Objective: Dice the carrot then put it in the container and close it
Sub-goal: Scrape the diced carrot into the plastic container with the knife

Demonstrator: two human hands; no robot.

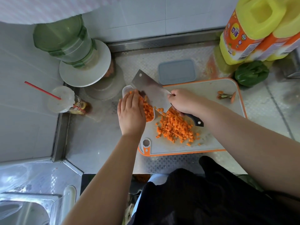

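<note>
Right hand (pixel 183 101) is gripping the cleaver (pixel 154 93) handle, blade tilted over the tub (pixel 128 90). Left hand (pixel 131 114), fingers straight, is pressing against the blade. Diced carrot (pixel 175 127) is lying on the board (pixel 211 140) and in the tub. Lid (pixel 177 71) is sitting on the bench (pixel 97 143) behind.

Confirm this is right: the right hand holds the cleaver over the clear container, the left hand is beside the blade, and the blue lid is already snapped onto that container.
Not right. The head view shows the blue lid lying on the counter behind the cutting board, apart from the clear container, which is open. The rest holds: the right hand holds the cleaver, the left hand beside the blade.
</note>
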